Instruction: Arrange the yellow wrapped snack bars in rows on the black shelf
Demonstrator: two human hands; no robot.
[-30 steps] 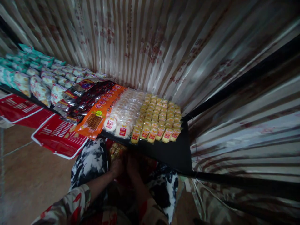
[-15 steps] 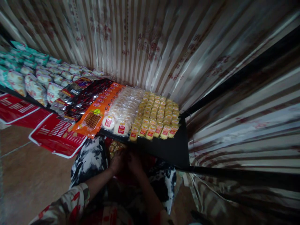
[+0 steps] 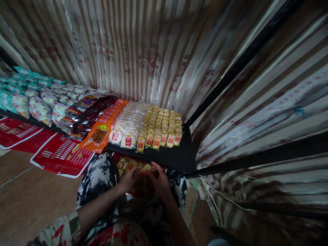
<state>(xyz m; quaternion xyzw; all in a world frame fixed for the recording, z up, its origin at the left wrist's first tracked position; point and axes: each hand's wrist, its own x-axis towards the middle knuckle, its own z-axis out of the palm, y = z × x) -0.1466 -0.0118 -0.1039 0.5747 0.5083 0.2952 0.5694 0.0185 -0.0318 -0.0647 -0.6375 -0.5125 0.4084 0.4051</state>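
Observation:
My left hand point(image 3: 127, 181) and my right hand point(image 3: 160, 179) meet over my lap, just below the front edge of a black shelf point(image 3: 176, 157). Both have their fingers curled round small yellow snack packets point(image 3: 142, 169), drawn from a red bag point(image 3: 123, 164) of the same packets on my knees. On the shelf above them lie rows of yellow packets point(image 3: 162, 124) with red labels. To their left sit clear packets of pale round cakes point(image 3: 129, 124).
Further left on the shelf lie orange packs point(image 3: 104, 124), dark red packs point(image 3: 89, 109) and white-green bags point(image 3: 38, 99). Red price signs point(image 3: 61, 153) hang off the shelf front. Striped shiny curtains point(image 3: 153, 51) close in the back and right. Brown floor point(image 3: 30, 198) lies at the left.
My hands have come up out of the bag toward the shelf edge with yellow packets now showing between them. The view has shifted, so the shelf sits lower and further left.

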